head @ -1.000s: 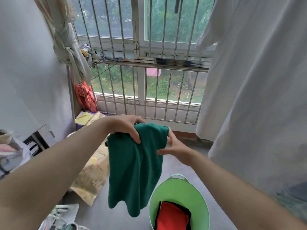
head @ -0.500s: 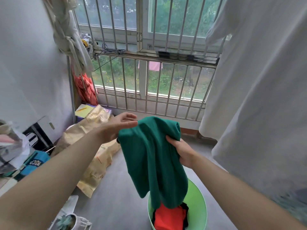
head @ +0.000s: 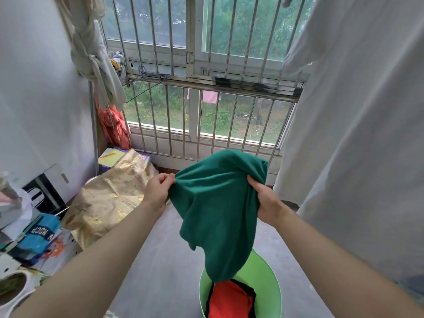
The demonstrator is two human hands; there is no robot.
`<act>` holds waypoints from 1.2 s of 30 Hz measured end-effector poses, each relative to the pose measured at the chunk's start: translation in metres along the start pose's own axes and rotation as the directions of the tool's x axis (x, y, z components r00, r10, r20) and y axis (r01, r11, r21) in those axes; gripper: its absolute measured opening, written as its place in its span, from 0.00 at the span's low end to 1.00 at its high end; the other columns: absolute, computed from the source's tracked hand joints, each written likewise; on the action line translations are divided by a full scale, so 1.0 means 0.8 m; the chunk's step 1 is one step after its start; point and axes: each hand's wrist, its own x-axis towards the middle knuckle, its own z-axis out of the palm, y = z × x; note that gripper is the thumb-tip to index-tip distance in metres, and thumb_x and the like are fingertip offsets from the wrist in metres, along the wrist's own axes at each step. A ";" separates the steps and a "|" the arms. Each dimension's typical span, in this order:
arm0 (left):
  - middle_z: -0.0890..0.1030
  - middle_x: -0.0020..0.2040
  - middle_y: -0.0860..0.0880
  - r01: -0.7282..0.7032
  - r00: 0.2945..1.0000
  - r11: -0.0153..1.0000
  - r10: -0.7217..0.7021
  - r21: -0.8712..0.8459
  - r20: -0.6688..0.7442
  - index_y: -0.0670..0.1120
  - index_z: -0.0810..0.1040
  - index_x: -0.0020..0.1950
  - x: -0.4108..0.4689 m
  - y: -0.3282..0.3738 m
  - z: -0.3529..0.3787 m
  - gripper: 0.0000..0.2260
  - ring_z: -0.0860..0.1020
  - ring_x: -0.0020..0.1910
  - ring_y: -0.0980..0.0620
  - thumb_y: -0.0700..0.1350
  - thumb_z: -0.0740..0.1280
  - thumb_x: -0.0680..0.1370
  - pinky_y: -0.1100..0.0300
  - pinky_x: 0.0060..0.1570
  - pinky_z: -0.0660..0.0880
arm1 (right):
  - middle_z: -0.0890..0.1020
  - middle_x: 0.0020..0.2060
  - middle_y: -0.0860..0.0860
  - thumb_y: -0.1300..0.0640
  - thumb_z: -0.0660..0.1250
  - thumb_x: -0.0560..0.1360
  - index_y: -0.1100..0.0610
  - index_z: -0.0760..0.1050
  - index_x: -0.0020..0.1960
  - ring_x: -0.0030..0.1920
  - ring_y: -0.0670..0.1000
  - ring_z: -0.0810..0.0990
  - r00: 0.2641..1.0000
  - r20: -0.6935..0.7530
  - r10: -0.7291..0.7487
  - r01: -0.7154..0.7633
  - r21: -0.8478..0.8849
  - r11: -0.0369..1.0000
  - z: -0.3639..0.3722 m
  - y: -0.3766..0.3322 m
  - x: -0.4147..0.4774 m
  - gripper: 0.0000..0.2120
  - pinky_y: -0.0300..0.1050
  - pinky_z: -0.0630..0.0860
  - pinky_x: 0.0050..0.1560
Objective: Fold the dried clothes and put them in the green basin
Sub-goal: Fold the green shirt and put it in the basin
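Basin cut off below, rim behind cloth

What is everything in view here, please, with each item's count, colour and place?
dark green garment: one, dark green, held over the basin
green basin: one, light green, on the floor, bottom centre
red garment: one, red, inside the basin
white garment: one, white, hanging at right
gold sheet: one, gold, crumpled on the floor, left
orange cloth: one, orange-red, hanging in the left corner
window bars: many, silver, across the window
left hand: one, grips the garment's left edge
right hand: one, grips the garment's right edge
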 end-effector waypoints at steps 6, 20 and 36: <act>0.77 0.47 0.42 0.121 0.987 0.992 -0.125 0.045 0.103 0.44 0.74 0.47 -0.012 0.005 0.016 0.05 0.76 0.45 0.45 0.45 0.68 0.77 0.54 0.42 0.77 | 0.84 0.52 0.56 0.50 0.62 0.79 0.58 0.78 0.57 0.54 0.55 0.81 0.999 0.021 0.030 -0.030 0.015 0.999 -0.003 -0.014 -0.013 0.15 0.52 0.75 0.56; 0.81 0.58 0.42 0.357 0.801 0.930 -0.257 -0.085 0.541 0.40 0.74 0.65 -0.033 0.006 0.034 0.29 0.80 0.56 0.43 0.41 0.78 0.66 0.51 0.50 0.78 | 0.82 0.58 0.55 0.38 0.56 0.78 0.56 0.75 0.64 0.59 0.55 0.79 0.987 0.031 0.158 -0.151 -0.160 0.975 -0.010 -0.022 -0.017 0.26 0.53 0.73 0.63; 0.77 0.64 0.41 0.473 0.801 0.851 -0.308 -0.228 0.513 0.45 0.70 0.70 -0.029 -0.015 0.018 0.31 0.77 0.62 0.41 0.42 0.74 0.68 0.47 0.60 0.73 | 0.83 0.51 0.59 0.66 0.62 0.74 0.60 0.73 0.65 0.47 0.57 0.84 0.977 0.185 0.102 -0.100 -0.025 0.995 -0.026 0.015 -0.022 0.20 0.49 0.81 0.46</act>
